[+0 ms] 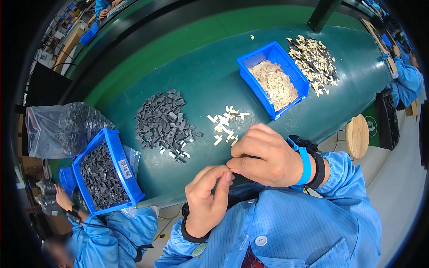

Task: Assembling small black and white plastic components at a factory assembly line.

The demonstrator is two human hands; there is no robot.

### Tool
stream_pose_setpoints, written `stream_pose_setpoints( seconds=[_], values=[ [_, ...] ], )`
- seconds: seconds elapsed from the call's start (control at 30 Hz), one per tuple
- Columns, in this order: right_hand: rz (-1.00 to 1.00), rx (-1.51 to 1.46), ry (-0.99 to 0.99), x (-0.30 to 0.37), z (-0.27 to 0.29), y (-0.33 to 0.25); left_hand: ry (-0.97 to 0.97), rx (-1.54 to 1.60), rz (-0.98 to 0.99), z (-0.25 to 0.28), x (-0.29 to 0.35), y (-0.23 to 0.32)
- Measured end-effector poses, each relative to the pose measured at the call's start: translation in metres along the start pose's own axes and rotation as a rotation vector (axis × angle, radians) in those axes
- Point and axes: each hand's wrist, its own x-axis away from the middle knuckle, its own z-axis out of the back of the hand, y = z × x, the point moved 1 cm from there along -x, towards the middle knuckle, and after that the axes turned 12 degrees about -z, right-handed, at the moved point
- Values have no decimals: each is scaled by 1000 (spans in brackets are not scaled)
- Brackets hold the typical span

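My left hand point(206, 196) and my right hand point(264, 156) meet fingertip to fingertip above the table's near edge. Both are closed in a pinch around something small; the fingers cover nearly all of it, and its kind cannot be told. Just beyond my fingers lies a loose cluster of small cream plastic pieces point(227, 123). To its left spreads a heap of small dark grey plastic parts point(161, 119), with a few pale pieces at its near edge.
A blue bin point(273, 111) of beige pieces stands at the back right, beside a mixed black-and-cream pile point(315, 64). At left are another blue bin point(123, 163) of dark parts and a clear plastic bag point(67, 129). A co-worker's hand point(63, 197) is at lower left; a round stool point(357, 136) stands right.
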Motion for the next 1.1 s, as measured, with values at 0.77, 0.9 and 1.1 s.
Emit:
stream_pose_setpoints(
  seconds=[0.77, 0.9, 1.1],
  values=[
    [-965, -1057, -282, 4, -6, -7, 195, 347, 152, 1, 3, -7],
    [-949, -899, -304, 5, -5, -8, 261, 220, -73, 5, -1, -9],
    [-965, -965, -307, -2, -13, -10, 336, 185, -105, 10, 6, -7]
  ],
)
